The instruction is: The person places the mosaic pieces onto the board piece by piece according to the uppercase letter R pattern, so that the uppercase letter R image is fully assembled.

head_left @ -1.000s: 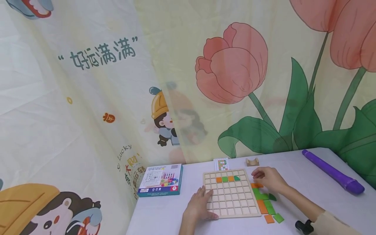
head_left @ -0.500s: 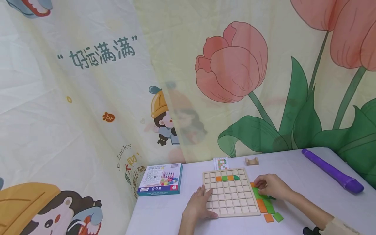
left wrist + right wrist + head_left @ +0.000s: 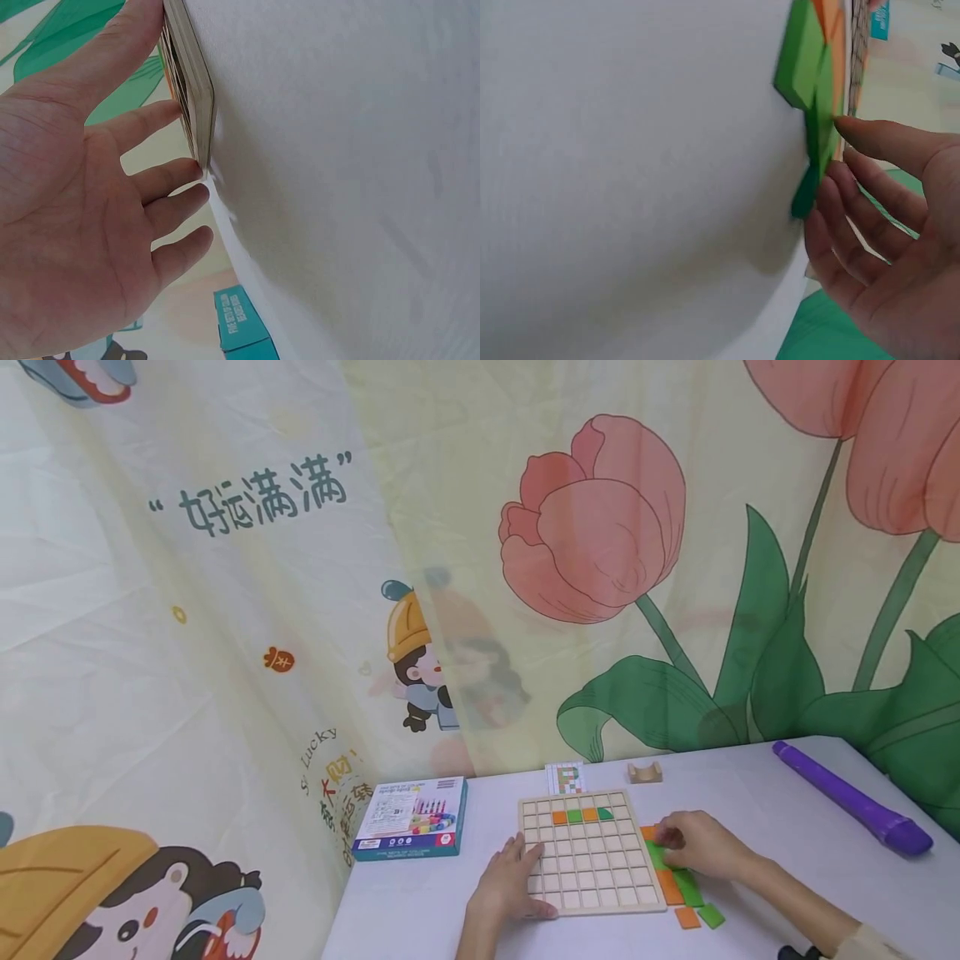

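Observation:
My left hand [image 3: 504,883] rests on the left edge of a wooden grid board [image 3: 592,856], thumb by its near corner. In the left wrist view, the fingertips touch the board's side. A short row of tiles sits in the board's upper part: orange, light green [image 3: 574,816], orange, and a dark green rounded piece [image 3: 604,814]. Beside the board's right edge lie loose green tiles [image 3: 687,887] and orange tiles [image 3: 670,887]. Over the upper ones is my right hand [image 3: 708,845], fingers loosely bent. The right wrist view shows its thumb at a green tile [image 3: 825,112] and a dark green piece [image 3: 805,192] near the fingertips.
A pattern card [image 3: 565,778] lies behind the board, with a small wooden holder [image 3: 645,773] to its right. A flat box [image 3: 411,820] is at the left. A long purple object [image 3: 851,797] lies at the right. A printed curtain [image 3: 465,527] hangs behind the table.
My right hand has moved slightly nearer along the loose tiles, from the upper orange ones to the green ones, covering the dark green piece in the head view. My left hand stays put.

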The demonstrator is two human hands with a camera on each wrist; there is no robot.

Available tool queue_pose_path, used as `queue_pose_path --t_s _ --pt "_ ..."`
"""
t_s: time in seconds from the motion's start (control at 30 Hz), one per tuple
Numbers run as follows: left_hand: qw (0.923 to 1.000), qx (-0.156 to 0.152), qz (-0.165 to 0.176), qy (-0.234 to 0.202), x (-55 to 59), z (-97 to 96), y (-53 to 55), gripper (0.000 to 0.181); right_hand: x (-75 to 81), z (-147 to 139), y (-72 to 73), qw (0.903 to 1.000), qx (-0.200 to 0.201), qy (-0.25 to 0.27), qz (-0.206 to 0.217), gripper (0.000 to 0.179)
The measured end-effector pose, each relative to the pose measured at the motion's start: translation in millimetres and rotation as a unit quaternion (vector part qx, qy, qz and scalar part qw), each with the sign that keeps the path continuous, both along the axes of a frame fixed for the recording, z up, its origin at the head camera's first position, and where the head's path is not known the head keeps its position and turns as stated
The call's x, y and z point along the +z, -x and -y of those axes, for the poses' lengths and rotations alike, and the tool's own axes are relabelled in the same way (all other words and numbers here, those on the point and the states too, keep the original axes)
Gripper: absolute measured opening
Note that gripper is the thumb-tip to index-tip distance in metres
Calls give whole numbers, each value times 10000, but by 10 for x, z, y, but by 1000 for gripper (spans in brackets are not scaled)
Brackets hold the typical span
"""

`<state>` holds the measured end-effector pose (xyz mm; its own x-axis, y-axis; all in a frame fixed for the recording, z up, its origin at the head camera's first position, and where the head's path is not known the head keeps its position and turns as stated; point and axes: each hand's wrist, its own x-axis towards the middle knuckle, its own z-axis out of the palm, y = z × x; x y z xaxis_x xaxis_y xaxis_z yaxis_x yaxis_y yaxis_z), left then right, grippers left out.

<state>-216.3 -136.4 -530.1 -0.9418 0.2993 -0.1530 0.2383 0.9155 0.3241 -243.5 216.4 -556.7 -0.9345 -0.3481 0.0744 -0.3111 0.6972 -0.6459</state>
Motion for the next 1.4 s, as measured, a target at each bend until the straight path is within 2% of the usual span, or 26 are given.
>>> queue_pose_path --t_s 0.17,0.33,0.67,1.0,1.17,1.4 --pt "10000 -13 -53 71 -40 -2 15 102 49 -156 -26 9989 409 -53 211 34" --pt "10000 6 -32 24 -6 3 0 102 59 -203 -29 9988 357 -67 335 38" --pt "10000 1 10 18 11 -5 -15 101 49 -215 -47 9986 440 258 130 37" --pt "10000 29 15 69 11 -4 6 102 95 -136 55 9976 275 636 89 29" --pt "9999 19 -27 101 12 -1 3 101 116 -28 143 9968 15 775 186 24" --pt "10000 -18 24 48 23 -2 -20 101 107 108 242 9952 -128 967 36 24"
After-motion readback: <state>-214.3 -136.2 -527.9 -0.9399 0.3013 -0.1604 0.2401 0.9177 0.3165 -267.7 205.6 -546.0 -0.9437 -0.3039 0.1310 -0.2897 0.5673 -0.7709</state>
